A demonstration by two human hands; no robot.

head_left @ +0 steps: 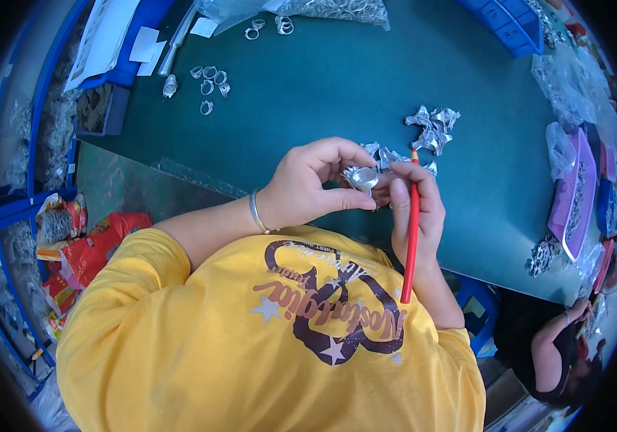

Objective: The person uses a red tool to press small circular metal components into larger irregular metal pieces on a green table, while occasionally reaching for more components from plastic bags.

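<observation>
My left hand (313, 180), with a bangle at the wrist, pinches a shiny silver metal ring (363, 178) between thumb and fingers above the table's near edge. Close beside it, my right hand (421, 209) is closed around a slim red pencil-like stick (411, 237) with a yellowish tip. The stick's tip points away from me, toward a small heap of crumpled-looking silver metal pieces (432, 129). More such silver pieces (389, 157) lie just beyond my hands and are partly hidden by them. My right fingertips are near the ring; whether they touch it I cannot tell.
Several silver rings (209, 73) lie at the far left of the green table (287, 86), near a tapered metal rod (178, 36). A bag of rings (337, 9) and a blue bin (506, 25) stand at the back. At right are a purple basket (572, 194) and another person (549, 345).
</observation>
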